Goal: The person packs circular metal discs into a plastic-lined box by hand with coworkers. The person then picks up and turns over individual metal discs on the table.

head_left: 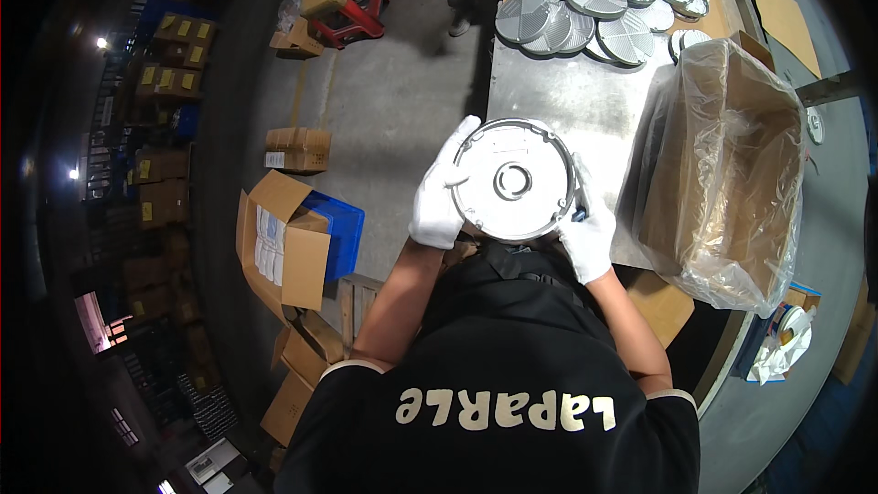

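Note:
A round grey metal disc (514, 180) with a raised hub in its middle is held flat above the near edge of a metal worktable (576, 101). My left hand (441, 194), in a white glove, grips the disc's left rim. My right hand (588, 236), also gloved in white, holds the disc's lower right rim. A small dark blue object shows between the right fingers and the rim; what it is I cannot tell.
Several grey ribbed discs (585, 5) lie piled at the table's far end. A cardboard box lined with clear plastic (732, 165) stands at the right. On the floor at the left sit an open carton (283, 247) in a blue crate and a red stool (347, 5).

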Available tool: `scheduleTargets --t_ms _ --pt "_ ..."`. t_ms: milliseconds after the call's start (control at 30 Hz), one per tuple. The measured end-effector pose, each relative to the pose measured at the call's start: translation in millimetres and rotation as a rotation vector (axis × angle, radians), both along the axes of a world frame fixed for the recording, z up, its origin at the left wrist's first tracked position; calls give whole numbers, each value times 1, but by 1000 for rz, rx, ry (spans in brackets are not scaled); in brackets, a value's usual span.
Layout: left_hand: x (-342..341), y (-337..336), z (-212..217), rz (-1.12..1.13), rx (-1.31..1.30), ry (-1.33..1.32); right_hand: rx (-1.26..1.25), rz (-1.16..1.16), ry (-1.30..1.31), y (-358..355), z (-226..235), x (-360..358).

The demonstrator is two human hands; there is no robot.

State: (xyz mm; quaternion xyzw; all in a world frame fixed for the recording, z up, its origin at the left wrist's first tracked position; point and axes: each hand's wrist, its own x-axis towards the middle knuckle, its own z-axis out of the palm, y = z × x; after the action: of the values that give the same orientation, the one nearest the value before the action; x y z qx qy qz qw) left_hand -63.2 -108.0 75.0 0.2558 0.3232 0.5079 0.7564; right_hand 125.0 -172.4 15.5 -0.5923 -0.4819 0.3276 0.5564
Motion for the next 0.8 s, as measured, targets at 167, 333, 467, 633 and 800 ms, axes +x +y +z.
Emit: scheduleTargets --t_ms 167,333,467,633,800 --pt "-5 4 -11 -38 89 247 -111 71 -41 2 -9 5" --pt "-15 11 -26 -86 163 356 -389 229 -136 -2 -6 21" --pt "-18 17 -37 -73 114 369 -391 178 312 4 -2 36" --pt "-5 10 -45 43 32 336 -551 201 573 5 2 29" --pt "8 -8 -41 9 198 436 -527 299 850 4 2 10"
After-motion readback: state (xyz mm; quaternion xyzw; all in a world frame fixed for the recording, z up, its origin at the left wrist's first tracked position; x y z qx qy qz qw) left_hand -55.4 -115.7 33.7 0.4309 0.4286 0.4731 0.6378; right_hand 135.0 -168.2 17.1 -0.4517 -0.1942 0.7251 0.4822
